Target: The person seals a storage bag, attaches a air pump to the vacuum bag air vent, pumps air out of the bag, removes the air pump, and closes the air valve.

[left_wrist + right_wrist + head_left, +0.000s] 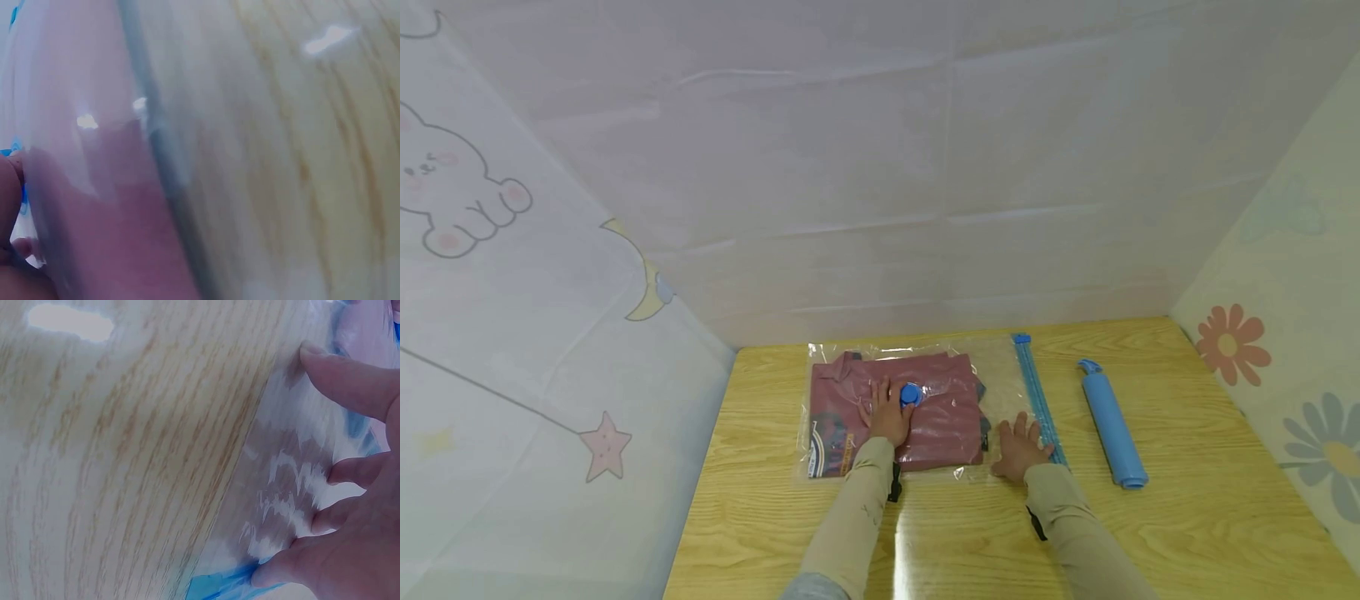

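Left hand (889,418) and right hand (1022,451) rest spread, gripping nothing, on the clear, blue-zipped plastic bag (1002,379) of folded maroon cloth (942,427) atop the yellow wood-grain counter (760,533) — seemingly smoothing; next calls for even pressure.

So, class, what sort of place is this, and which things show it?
Probably a screened-off indoor work nook: a wood-grained table set against a creased, pale backdrop, between side walls printed with a cartoon bear on one and flowers on the other.
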